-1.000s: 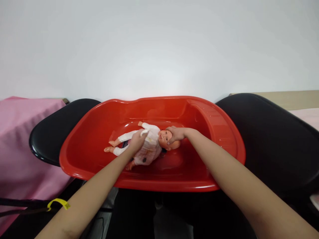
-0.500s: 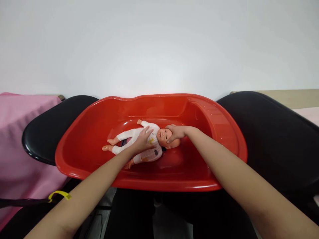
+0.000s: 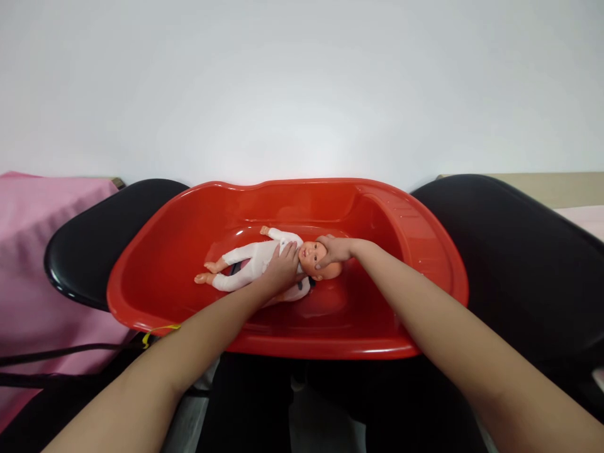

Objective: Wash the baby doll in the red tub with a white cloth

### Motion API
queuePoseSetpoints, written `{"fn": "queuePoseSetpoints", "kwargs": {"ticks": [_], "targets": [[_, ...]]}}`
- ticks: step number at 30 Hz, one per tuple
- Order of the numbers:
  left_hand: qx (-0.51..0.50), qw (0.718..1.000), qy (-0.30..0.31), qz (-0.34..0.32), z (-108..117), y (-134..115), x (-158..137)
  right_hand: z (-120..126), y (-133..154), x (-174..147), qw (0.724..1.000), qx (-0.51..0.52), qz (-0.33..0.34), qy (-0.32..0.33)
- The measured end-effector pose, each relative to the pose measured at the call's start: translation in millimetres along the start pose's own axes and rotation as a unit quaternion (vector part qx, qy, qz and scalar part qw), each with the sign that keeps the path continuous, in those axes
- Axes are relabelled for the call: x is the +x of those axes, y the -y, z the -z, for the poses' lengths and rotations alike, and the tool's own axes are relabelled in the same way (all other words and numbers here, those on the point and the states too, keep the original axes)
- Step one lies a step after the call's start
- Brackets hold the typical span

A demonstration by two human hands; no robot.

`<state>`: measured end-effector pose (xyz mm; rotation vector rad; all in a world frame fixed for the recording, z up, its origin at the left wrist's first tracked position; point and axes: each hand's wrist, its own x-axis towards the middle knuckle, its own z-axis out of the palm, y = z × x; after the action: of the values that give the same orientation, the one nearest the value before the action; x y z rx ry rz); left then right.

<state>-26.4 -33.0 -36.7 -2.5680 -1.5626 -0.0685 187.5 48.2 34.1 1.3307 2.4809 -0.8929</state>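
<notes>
A baby doll (image 3: 255,260) in a white suit lies on its back inside a red plastic tub (image 3: 189,220), head to the right, legs to the left. My right hand (image 3: 333,250) cups the top and side of the doll's head. My left hand (image 3: 283,267) lies flat on the doll's chest near the neck and covers its near arm.
The tub rests across two black chair seats, one at the left (image 3: 89,242) and one at the right (image 3: 514,264). Pink cloth (image 3: 28,251) covers a surface at far left. A black cable with a yellow tag (image 3: 158,330) runs below the tub's left rim. A white wall is behind.
My left hand has slid from the doll's belly up to its chest near the neck. The doll has settled flatter on its back. My right hand has stayed on the head.
</notes>
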Motion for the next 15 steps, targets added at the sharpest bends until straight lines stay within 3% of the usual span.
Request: {"fn": "queuePoseSetpoints", "kwargs": {"ticks": [4,9,15], "targets": [[0.014,1.000,-0.027,-0.005,-2.6,-3.0,6.4,-0.2,1.7,1.6,1.000,-0.003,0.011,-0.022],[0.015,1.000,-0.013,-0.017,-0.5,-0.5,17.2,-4.3,5.4,7.3,0.997,-0.046,0.008,-0.057],[-0.016,0.996,-0.026,-0.079,-14.7,15.2,38.4,-7.0,1.4,15.0,0.992,-0.089,-0.017,-0.086]]}}
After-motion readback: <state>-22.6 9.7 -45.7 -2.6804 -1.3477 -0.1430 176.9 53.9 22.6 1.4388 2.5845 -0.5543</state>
